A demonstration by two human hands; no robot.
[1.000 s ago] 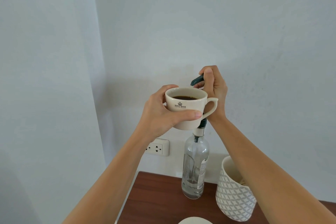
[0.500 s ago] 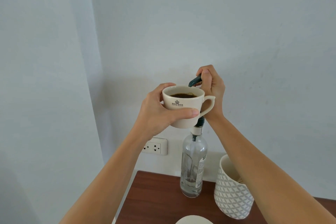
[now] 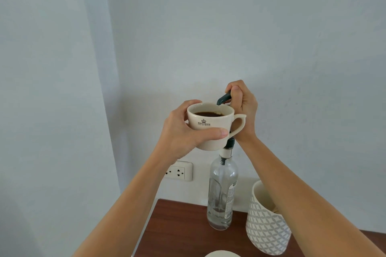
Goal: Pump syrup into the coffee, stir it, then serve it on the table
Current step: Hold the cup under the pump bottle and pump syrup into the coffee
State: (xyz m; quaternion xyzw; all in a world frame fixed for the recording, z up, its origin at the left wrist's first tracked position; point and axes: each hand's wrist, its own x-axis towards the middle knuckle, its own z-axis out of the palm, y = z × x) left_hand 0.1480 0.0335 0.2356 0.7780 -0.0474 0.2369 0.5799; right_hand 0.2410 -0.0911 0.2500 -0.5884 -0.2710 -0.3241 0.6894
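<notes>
My left hand (image 3: 188, 133) grips a cream mug (image 3: 211, 125) of dark coffee, held in the air under the dark spout of the pump (image 3: 224, 98). The mug's handle points right. My right hand (image 3: 243, 108) is closed over the pump head, behind the mug. The pump sits on a tall clear glass syrup bottle (image 3: 222, 192), which stands on the brown wooden table (image 3: 179, 233) near the wall. A small amount of liquid shows in the bottle's base.
A white patterned ceramic container (image 3: 267, 227) stands right of the bottle, with something pale inside. A white saucer edge (image 3: 222, 254) shows at the bottom. A wall socket (image 3: 180, 171) is left of the bottle. The table's left edge lies below my left forearm.
Both hands, mug and pump sit slightly lower in view and the pump spout is closer to the mug's rim; the grips are unchanged.
</notes>
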